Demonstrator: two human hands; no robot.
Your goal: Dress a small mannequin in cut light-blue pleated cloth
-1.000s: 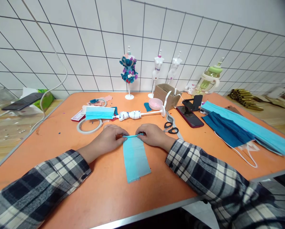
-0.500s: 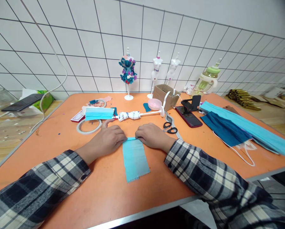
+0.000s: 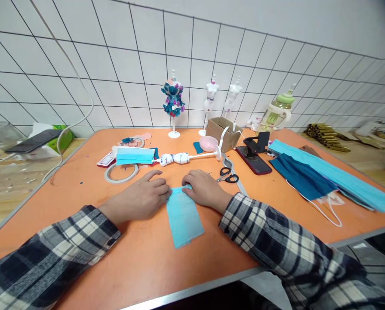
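A light blue piece of thin fabric (image 3: 185, 219) lies flat on the orange table, its frayed lower edge toward me. My left hand (image 3: 142, 199) rests at its upper left corner, fingers curled on the edge and thumb lifted away. At the upper right corner, my right hand (image 3: 205, 188) pinches the edge, thumb on top and fingertips partly hidden behind it. Just beyond my hands a small white mannequin (image 3: 176, 159) with blue markings lies on its side, its neck end by a pleated light blue strip (image 3: 135, 156).
Black-handled scissors (image 3: 229, 175) lie right of my right hand. A tape roll (image 3: 121, 173) is beyond my left hand. Farther back are a dressed mannequin (image 3: 173, 103), a pink bowl (image 3: 208, 144), a cardboard box (image 3: 223, 133) and a phone (image 3: 253, 160). Blue face masks (image 3: 303, 175) lie at right.
The narrow fold along the fabric's top edge shows less now. My right thumb has shifted down onto the fabric, and my left thumb has come in toward the fingers. The view has shifted slightly.
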